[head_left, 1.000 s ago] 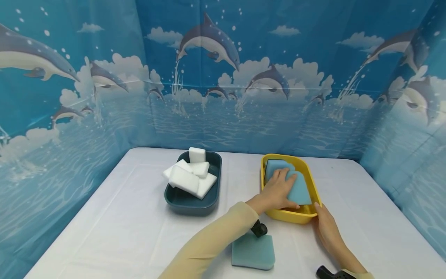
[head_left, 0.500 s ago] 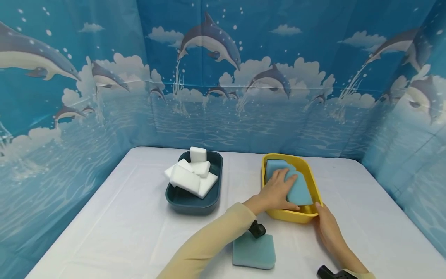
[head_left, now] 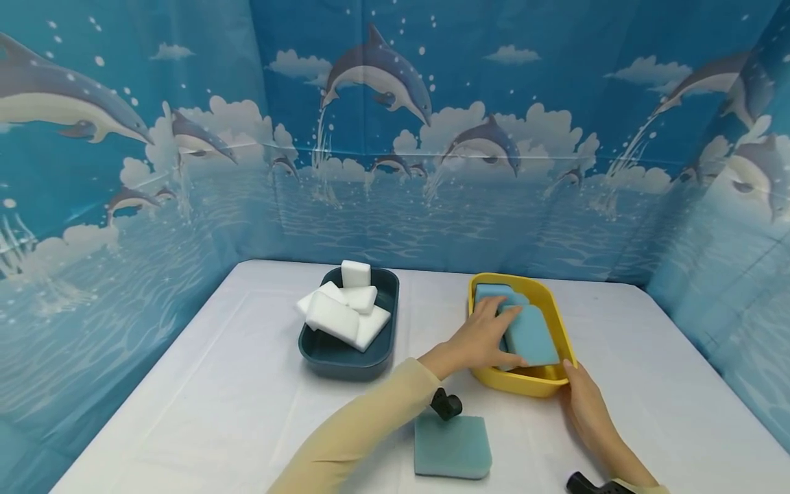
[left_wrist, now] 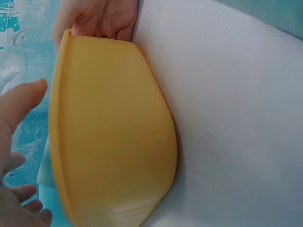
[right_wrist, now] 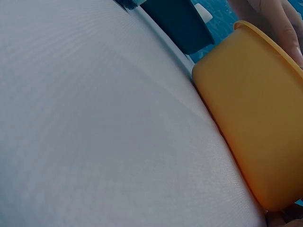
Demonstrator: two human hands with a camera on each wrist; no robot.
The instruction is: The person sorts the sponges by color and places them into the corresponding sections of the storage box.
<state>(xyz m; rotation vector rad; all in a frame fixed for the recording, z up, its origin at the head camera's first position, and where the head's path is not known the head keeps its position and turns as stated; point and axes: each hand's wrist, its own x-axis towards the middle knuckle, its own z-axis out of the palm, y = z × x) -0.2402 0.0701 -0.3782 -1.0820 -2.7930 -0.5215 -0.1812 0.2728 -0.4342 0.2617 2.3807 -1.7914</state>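
Blue sponges (head_left: 532,336) lie in a yellow plastic tub (head_left: 518,385) at the right. Above them hovers my left hand (head_left: 475,339), fingers spread and thumb apart, at the tub's near left side. The left wrist view has its thumb and fingers (left_wrist: 23,101) loosely bent beside the yellow rim, with nothing between them. My right hand (head_left: 586,405) grips the tub's near right corner, thumb at the rim and fingers against the outer wall. Only a sliver of that hand (right_wrist: 286,218) appears in the right wrist view. Part of the sponges is hidden behind the left hand.
A dark teal tub (head_left: 345,367) holding several white sponges (head_left: 333,317) stands to the left. A flat blue-green sponge (head_left: 453,449) lies on the white tablecloth (head_left: 204,398) in front, partly under the left wrist's camera. A dolphin-print curtain (head_left: 370,219) encloses the back and sides.
My left hand has drawn back slightly to the left off the blue sponges, uncovering more of them. The right hand keeps its hold on the tub. The head view has shifted a little.
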